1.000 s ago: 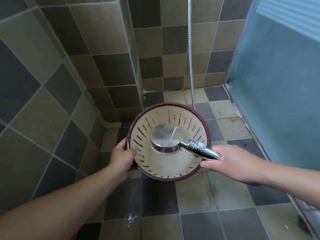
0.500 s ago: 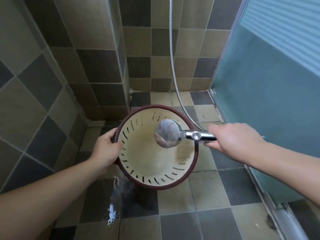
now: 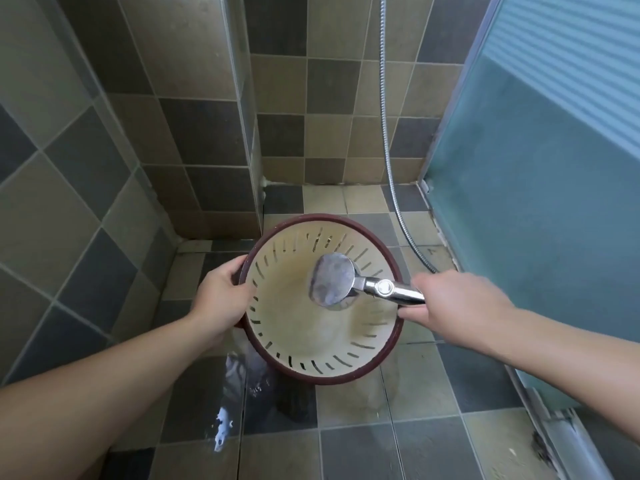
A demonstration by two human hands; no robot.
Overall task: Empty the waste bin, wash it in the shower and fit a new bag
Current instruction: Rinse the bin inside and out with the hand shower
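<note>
water now runs from the bin (image 3: 322, 303) onto the floor (image 3: 433, 441). left hand (image 3: 221, 299) grips its rim, right hand (image 3: 450, 303) holds the shower head (image 3: 332, 284) inside. washing is going on.

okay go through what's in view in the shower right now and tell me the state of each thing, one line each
waste bin: empty, no bag, tilted with its opening toward the camera, inside wet-looking.
shower head: over the bin's opening, face turned into the bin.
shower hose: hanging down the wall, curving to the handle.
left hand: gripping the bin's rim.
right hand: gripping the shower handle.
floor tiles: wet below the bin.
</note>
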